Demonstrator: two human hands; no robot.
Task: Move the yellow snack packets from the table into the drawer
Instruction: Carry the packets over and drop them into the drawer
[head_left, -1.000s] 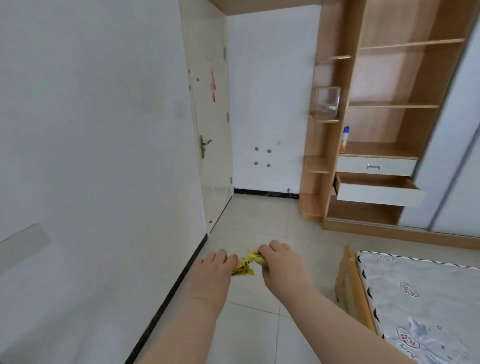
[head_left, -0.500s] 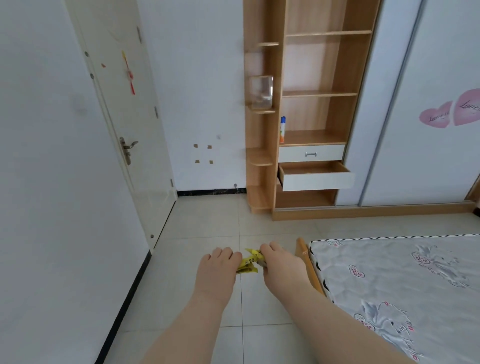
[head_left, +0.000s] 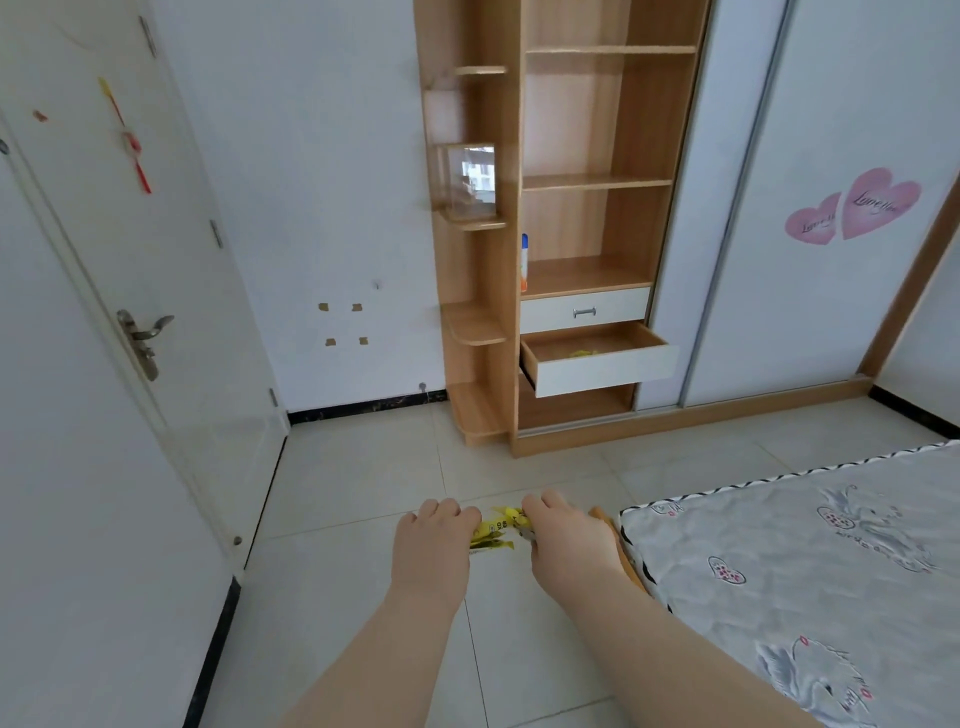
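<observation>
Both my hands are held out low in front of me over the tiled floor. My left hand (head_left: 434, 540) and my right hand (head_left: 563, 540) grip a small bunch of yellow snack packets (head_left: 491, 531) between them, fingers curled round the ends. Ahead, the lower white-fronted drawer (head_left: 605, 370) of the wooden shelf unit stands pulled out. Something yellow (head_left: 584, 354) lies inside it, too small to make out. The upper drawer (head_left: 584, 310) above it is closed.
A bed with a patterned grey quilt (head_left: 810, 561) fills the right foreground, its wooden corner just right of my right hand. A white door (head_left: 130, 270) stands at the left. White sliding wardrobe doors (head_left: 831, 286) with pink hearts flank the shelves. A bottle (head_left: 524, 262) stands on a shelf.
The view has swung right and come closer to the shelf unit, so the open drawer now lies nearly straight ahead. Both hands keep the same hold on the packets.
</observation>
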